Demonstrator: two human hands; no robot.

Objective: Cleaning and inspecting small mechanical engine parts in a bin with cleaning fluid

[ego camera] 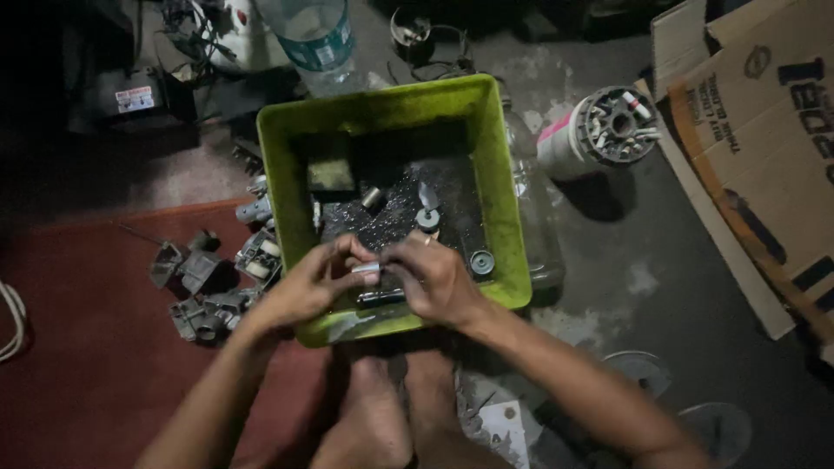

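Over the near edge of the square lime-green plastic tub (pixel 499 165), we see the left hand (pixel 308 287) and right hand (pixel 434 278) meet, fingertips pinching a small silvery cylindrical metal part (pixel 367 268) between them. A dark tube-shaped piece (pixel 380 299) lies just below, under the right hand. Grey broken plastic housings (pixel 201 287) sit left of the tub on the red mat (pixel 78 365).
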